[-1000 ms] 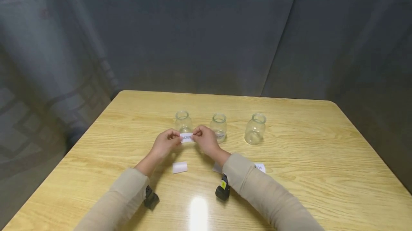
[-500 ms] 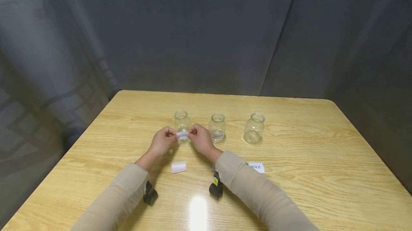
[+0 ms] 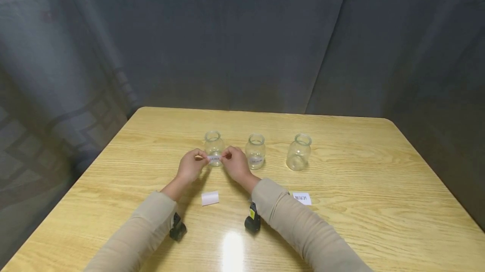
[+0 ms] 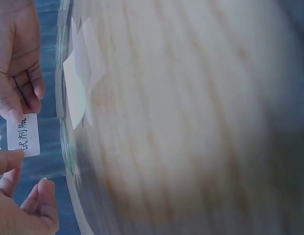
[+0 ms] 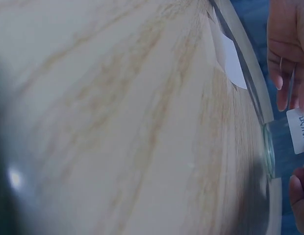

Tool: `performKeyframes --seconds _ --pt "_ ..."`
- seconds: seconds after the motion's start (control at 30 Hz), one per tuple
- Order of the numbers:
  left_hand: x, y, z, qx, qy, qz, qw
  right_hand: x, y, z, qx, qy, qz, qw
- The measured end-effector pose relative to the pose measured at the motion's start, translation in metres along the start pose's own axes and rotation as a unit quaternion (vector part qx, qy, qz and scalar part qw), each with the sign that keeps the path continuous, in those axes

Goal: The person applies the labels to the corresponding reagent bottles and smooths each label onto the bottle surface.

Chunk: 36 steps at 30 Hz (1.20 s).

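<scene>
My left hand [image 3: 191, 166] and right hand [image 3: 235, 165] each pinch one end of a small white sticky label [image 3: 214, 158] with handwritten characters. The label lies across the front of the lower part of the left glass jar [image 3: 214, 140]. In the left wrist view the label [image 4: 32, 142] looks flat against the glass, with the thumbs at its two ends; I cannot tell whether it sticks all along. To the right stands the middle glass jar [image 3: 255, 149], bearing a similar label [image 3: 256, 161] low on its front.
A third glass jar [image 3: 299, 153], with no label showing, stands farther right. Nearer me on the wooden table [image 3: 360, 188] lie a blank pale paper piece [image 3: 210, 198] and a written white label [image 3: 302, 198]. Black wrist cameras [image 3: 252, 219] hang under both sleeves.
Both hands have moved slightly left and away from me, bringing the label from in front of the left jar to its glass. The middle jar's label has come into fuller view.
</scene>
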<state>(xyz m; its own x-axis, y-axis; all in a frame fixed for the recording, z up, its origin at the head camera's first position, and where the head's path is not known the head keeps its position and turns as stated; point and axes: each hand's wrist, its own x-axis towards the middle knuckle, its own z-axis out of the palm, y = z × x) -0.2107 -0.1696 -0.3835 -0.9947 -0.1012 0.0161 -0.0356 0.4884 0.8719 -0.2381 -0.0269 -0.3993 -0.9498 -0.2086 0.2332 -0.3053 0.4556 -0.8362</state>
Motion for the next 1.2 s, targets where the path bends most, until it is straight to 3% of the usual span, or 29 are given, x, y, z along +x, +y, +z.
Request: performKeyframes --seconds 0.33,0.73,1.0,1.2 --pt "0.003 -0.002 0.001 -0.01 -0.011 0.0 0.9999 0.001 -0.001 -0.002 0.007 -0.001 -0.004 1.0" --pt "0.004 -0.001 0.0 -0.001 -0.004 -0.001 1.0 0.004 -0.004 -0.002 -0.035 0.009 -0.013 0.9993" --pt "0.009 -0.004 -0.006 0.001 -0.015 0.004 0.9999 0.006 -0.005 -0.003 -0.018 -0.001 0.029 0.9994" --pt "0.013 -0.006 -0.012 0.007 -0.028 0.019 0.9994 0.007 -0.004 -0.003 -0.027 -0.022 0.019 0.9992"
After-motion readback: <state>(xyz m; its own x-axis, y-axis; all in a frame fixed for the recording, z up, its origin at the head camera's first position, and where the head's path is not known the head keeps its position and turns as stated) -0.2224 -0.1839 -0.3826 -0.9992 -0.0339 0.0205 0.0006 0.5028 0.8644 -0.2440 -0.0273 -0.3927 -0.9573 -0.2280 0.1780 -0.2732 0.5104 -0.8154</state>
